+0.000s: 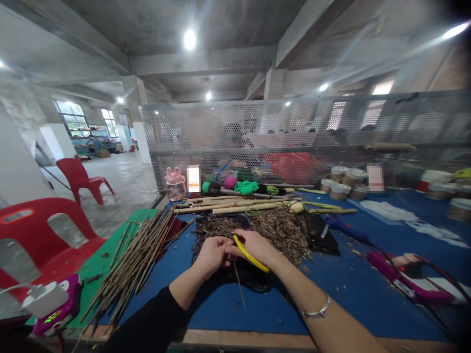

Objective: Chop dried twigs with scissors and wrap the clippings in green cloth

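My left hand (213, 255) is closed with its fingertips pinched together near the middle of the table. From between the two hands a thin brown stick (240, 285) slants down toward me, its upper end hidden by the fingers. My right hand (255, 247) is closed around a tool with a curved yellow handle (250, 256); its working end is hidden. Both hands meet over a dark cloth or bag, beside a heap of short brown plant pieces (279, 230). More pieces (217, 226) lie just behind my left hand.
A bundle of long thin sticks (132, 264) lies to the left. Thicker pale stalks (243, 206) and coloured yarn balls (230, 183) lie at the back, before a perforated metal screen (206, 132). A blue glue gun (346, 229), purple power strip (408, 282) and small tubs (339, 191) are right.
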Action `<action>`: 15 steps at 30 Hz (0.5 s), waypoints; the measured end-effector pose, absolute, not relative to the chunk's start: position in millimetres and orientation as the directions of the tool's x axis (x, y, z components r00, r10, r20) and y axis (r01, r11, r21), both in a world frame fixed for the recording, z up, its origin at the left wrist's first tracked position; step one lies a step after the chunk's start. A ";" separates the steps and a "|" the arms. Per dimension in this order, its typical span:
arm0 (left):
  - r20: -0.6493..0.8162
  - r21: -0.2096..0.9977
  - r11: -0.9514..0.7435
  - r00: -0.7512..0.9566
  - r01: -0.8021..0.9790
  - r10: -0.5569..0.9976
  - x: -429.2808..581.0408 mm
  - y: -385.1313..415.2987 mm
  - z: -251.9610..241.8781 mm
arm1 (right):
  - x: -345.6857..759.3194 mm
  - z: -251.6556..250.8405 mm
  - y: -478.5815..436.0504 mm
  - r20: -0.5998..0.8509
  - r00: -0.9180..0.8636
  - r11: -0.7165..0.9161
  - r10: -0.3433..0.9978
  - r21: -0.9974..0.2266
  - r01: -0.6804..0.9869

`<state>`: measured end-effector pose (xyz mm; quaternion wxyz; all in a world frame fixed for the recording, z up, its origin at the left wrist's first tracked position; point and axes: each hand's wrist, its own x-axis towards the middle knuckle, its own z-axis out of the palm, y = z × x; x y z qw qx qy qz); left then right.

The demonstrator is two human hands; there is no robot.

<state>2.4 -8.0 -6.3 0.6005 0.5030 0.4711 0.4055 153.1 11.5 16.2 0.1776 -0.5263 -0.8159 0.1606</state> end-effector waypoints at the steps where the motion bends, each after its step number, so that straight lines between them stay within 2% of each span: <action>1: -0.165 0.985 0.173 0.227 -0.017 0.960 2.4 -8.2 -5.8 | 153.2 16.0 12.3 0.125 -0.387 0.401 0.913 -0.438 0.804; 5: -0.168 0.983 0.181 0.219 -0.040 0.961 1.6 -7.4 -3.4 | 153.4 16.0 12.9 0.150 -0.427 0.446 0.892 -0.454 0.771; 9: -0.130 0.989 0.139 0.150 -0.053 0.980 0.2 -4.6 -3.7 | 152.0 17.3 8.8 0.137 -0.409 0.423 0.902 -0.467 0.777; 15: -0.054 0.992 0.080 0.236 -0.099 0.970 -0.2 -2.7 -8.6 | 149.3 17.3 5.4 0.149 -0.427 0.440 0.892 -0.505 0.743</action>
